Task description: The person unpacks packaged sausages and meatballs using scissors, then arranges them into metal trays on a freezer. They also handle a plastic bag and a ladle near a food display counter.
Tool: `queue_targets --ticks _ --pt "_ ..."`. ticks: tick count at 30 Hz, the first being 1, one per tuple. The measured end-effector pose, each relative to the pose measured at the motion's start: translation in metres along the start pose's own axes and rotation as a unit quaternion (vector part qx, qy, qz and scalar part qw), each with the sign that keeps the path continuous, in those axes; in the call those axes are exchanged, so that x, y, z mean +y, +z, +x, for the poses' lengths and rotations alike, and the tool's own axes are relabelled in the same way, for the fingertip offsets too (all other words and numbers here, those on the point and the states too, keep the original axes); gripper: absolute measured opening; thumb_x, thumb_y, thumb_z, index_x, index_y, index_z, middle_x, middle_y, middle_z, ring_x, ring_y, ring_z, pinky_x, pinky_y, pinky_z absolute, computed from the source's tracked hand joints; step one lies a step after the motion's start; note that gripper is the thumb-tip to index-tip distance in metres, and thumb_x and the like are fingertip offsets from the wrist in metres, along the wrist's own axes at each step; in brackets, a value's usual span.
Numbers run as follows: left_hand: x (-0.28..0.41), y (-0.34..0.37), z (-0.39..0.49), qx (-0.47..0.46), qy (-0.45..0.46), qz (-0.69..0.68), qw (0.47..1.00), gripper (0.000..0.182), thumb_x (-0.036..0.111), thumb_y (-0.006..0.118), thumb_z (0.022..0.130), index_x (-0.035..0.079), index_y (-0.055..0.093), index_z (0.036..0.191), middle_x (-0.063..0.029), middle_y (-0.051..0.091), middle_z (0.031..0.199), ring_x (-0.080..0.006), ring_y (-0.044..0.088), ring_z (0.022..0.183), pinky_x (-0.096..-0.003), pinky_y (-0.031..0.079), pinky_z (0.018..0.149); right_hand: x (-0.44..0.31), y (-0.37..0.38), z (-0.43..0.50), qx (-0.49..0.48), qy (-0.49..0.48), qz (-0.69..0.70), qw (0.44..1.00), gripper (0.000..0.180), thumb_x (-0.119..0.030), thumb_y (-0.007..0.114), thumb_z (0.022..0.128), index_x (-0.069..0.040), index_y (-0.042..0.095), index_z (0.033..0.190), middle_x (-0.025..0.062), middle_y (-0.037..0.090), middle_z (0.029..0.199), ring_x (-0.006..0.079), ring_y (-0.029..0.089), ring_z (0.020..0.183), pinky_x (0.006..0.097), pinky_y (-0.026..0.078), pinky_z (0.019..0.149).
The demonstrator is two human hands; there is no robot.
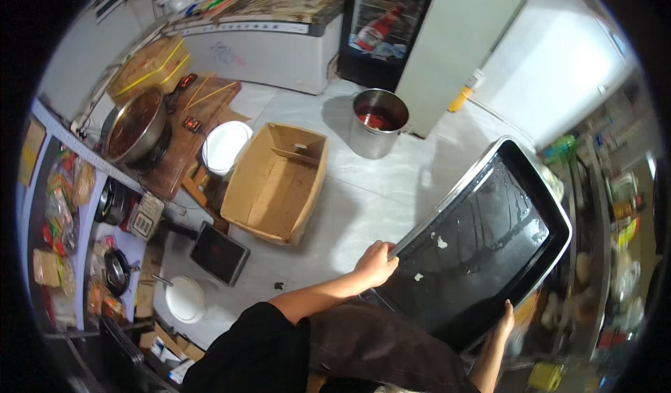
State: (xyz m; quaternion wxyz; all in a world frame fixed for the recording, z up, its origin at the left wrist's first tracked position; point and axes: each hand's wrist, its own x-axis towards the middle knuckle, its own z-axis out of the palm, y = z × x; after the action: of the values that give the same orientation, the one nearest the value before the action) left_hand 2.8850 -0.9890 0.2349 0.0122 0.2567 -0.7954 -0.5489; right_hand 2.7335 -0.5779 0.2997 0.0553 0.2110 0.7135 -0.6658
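Note:
A large black rectangular plastic tub (466, 236) is held tilted in front of my body. Its inside is wet and shiny, with a few small pale scraps stuck to the bottom. My left hand (376, 263) grips the rim on the left long side. On the opposite side, my right hand (504, 319) holds the edge, thumb on top and the other fingers hidden. Beyond the tub, a tall steel pot (373, 144) with red contents stands on the tiled floor.
An open cardboard box (278, 194) sits on the floor, beside a round white lid (227, 146) and a platform scale (219, 253). A wooden table (183, 141) carries a big steel pot (137, 126). Crowded shelves (597, 225) line the right; a white bucket (185, 298) stands lower left.

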Motion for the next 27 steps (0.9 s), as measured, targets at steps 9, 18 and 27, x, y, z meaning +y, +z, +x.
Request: queue_targets --ticks 9,18,27 --pt "-0.016 -0.047 0.139 0.103 0.014 -0.096 0.990 0.021 0.014 0.063 0.091 -0.005 0.059 0.099 -0.0136 0.059 0.089 -0.0167 0.058 0.078 -0.0374 0.049 0.066 -0.071 0.191 0.172 -0.043 -0.204 -0.192 0.959 0.041 -0.035 0.065 0.092 0.003 0.067 0.106 0.0110 0.069 0.102 0.0217 0.065 0.097 0.0339 0.051 0.087" --pt "0.001 -0.136 0.274 0.316 -0.092 -0.122 0.936 0.036 0.024 0.063 0.089 -0.003 0.063 0.114 -0.0253 0.059 0.107 -0.0423 0.055 0.105 -0.0483 0.045 0.093 -0.200 0.539 0.266 -0.269 -0.135 -0.250 0.920 0.058 -0.044 0.069 0.086 0.006 0.060 0.115 0.0141 0.066 0.099 0.0231 0.063 0.091 0.0347 0.049 0.085" --pt "-0.029 -0.268 0.427 0.368 -0.182 -0.150 0.899 0.042 0.028 0.062 0.091 -0.004 0.062 0.118 -0.0265 0.059 0.111 -0.0429 0.055 0.110 -0.0492 0.044 0.095 -0.222 0.828 0.299 -0.394 -0.143 -0.192 0.888 0.048 -0.035 0.067 0.088 0.006 0.062 0.113 0.0119 0.067 0.098 0.0248 0.064 0.089 0.0375 0.052 0.081"
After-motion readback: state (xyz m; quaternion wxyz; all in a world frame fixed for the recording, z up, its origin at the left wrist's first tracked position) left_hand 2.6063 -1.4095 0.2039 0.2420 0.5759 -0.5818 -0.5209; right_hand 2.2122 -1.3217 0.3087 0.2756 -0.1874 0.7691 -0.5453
